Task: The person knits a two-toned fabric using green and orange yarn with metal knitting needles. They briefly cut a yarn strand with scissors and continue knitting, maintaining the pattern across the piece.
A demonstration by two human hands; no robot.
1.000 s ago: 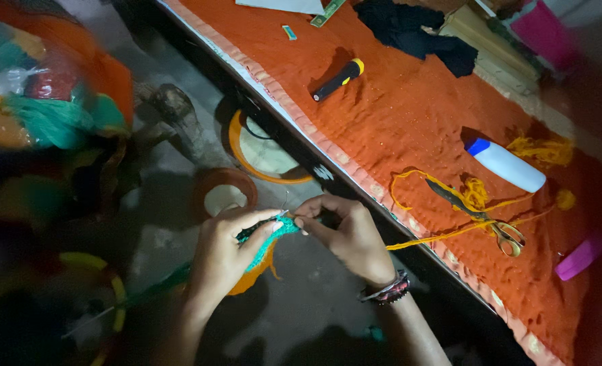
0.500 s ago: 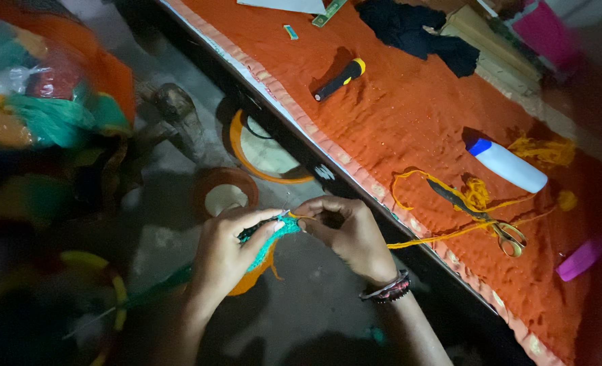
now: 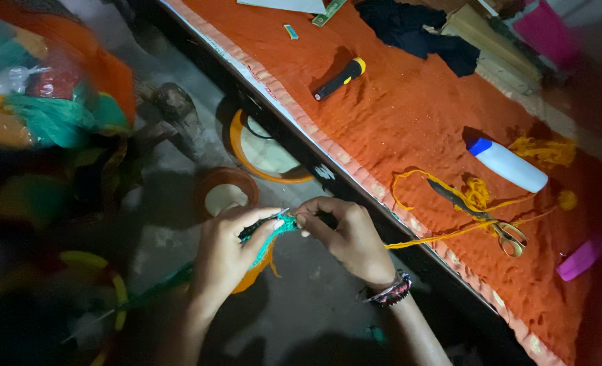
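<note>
dim room, orange cloth-covered table beside grey concrete floor

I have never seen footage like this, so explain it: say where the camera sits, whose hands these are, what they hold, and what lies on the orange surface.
There is no machine here. The single view comes from a camera worn on a person's head, looking down at their own two bare hands. The left hand and the right hand, with a beaded wristband, pinch a small teal knitted piece between them; thin yellow yarn trails from the right hand. On the orange cloth-covered table lie scissors with yellowish handles, a white plastic bottle with a blue cap, a black torch with a yellow end and a dark crumpled cloth.
</note>
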